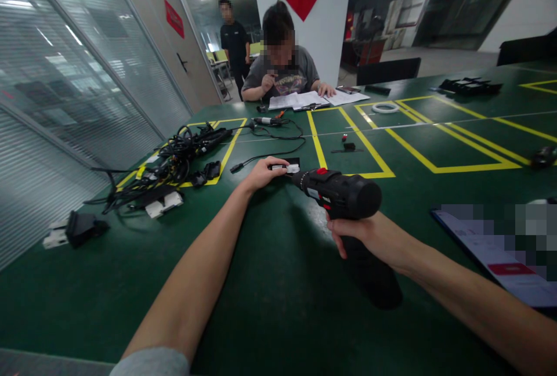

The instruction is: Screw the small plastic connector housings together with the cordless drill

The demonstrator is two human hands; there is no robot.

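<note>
Your left hand (261, 174) pins the small part (281, 167) on the counter (270, 283). Your right hand (369, 237) grips the drill (343, 193), tip at the part. Line the tip up square, thumb clear, light pressure.

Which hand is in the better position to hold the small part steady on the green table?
Probably the left. The left hand pinches the small part against the table, while the right hand is full: it grips the black drill, whose tip points at that part.
</note>
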